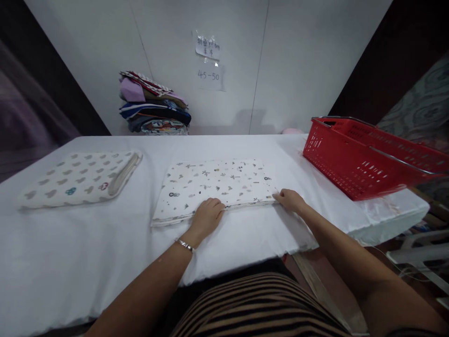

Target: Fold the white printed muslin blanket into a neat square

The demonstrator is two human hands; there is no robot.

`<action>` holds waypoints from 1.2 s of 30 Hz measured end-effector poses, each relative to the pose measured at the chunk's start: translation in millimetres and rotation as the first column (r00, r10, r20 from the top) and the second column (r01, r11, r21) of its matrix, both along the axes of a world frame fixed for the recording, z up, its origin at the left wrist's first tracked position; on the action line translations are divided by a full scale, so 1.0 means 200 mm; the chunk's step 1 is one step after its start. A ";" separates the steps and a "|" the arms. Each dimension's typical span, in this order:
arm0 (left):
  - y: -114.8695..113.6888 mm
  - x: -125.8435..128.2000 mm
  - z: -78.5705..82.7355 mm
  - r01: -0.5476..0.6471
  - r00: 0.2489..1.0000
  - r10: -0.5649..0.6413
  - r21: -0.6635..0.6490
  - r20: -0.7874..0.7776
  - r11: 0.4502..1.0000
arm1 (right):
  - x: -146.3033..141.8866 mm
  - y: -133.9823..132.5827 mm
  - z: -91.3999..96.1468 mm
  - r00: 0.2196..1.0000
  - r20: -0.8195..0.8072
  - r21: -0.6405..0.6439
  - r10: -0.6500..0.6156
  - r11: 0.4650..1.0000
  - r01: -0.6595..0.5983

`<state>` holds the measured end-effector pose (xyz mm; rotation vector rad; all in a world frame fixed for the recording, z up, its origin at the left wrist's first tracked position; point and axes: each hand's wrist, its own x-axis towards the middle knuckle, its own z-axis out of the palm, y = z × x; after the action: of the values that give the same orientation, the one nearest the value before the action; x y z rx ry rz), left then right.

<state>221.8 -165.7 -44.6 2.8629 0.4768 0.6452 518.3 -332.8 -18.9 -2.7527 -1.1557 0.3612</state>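
Note:
A folded white cloth with small printed figures (213, 185) lies flat in the middle of the white-covered table (105, 243). My left hand (206, 216) rests with curled fingers on the cloth's near edge. At the near right corner of the cloth my right hand (289, 199) pinches the layered edge. A second folded cloth with grey shapes (79, 178) lies on the table to the left, away from both hands.
A red plastic basket (365, 157) stands at the table's right end. A stack of folded coloured fabrics (154, 105) sits against the back wall, under a paper note (207, 49). White plastic furniture (417, 255) stands beyond the right edge.

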 end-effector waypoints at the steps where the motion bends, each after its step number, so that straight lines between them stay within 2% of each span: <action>1: 0.00 0.00 0.00 0.000 1.000 0.000 0.000 -0.002 1.000 | -0.01 0.00 0.00 1.000 0.007 -0.009 0.009 1.000 -0.009; 7: 0.00 0.00 0.00 0.004 1.000 -0.004 -0.003 -0.001 1.000 | -0.02 0.00 0.02 0.995 0.095 0.054 0.022 0.998 -0.027; 16: -0.04 -0.04 0.01 -0.060 0.992 0.062 0.026 -0.113 0.998 | 0.10 -0.05 -0.10 0.998 0.050 0.057 0.048 0.997 -0.051; 20: -0.03 -0.13 0.03 -0.108 0.985 0.115 0.057 -0.127 0.993 | 0.11 -0.07 -0.11 1.000 0.022 0.086 0.001 0.996 -0.003; 22: -0.02 -0.20 0.04 -0.133 0.981 0.140 0.062 -0.133 0.989 | 0.10 -0.08 -0.11 0.995 0.096 0.132 0.039 0.990 -0.051; 23: -0.01 -0.25 0.05 -0.150 0.978 0.157 0.064 -0.135 0.987 | 0.09 -0.07 -0.12 0.983 0.157 0.173 0.091 0.978 -0.119; 25: 0.02 -0.35 0.06 -0.181 0.973 0.188 0.064 -0.133 0.981 | 0.04 -0.05 -0.12 0.934 0.283 0.283 0.219 0.911 -0.299; 28: 0.06 -0.50 0.08 -0.260 0.961 0.263 0.036 -0.085 0.965 | -0.07 0.02 -0.11 0.856 0.336 0.409 0.392 0.758 -0.508; 33: 0.12 -0.70 0.11 -0.499 0.864 0.501 -0.037 0.056 0.866 | -0.33 0.21 -0.05 0.731 0.274 0.463 0.625 0.581 -0.669; 36: 0.15 -0.74 0.11 -0.512 0.854 0.513 -0.037 0.090 0.858 | -0.48 0.32 -0.03 0.630 0.221 0.466 0.744 0.487 -0.739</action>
<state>73.1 -135.6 -21.8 2.6715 1.2475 0.8480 422.9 -269.4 -24.3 -1.6421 -2.0524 0.0929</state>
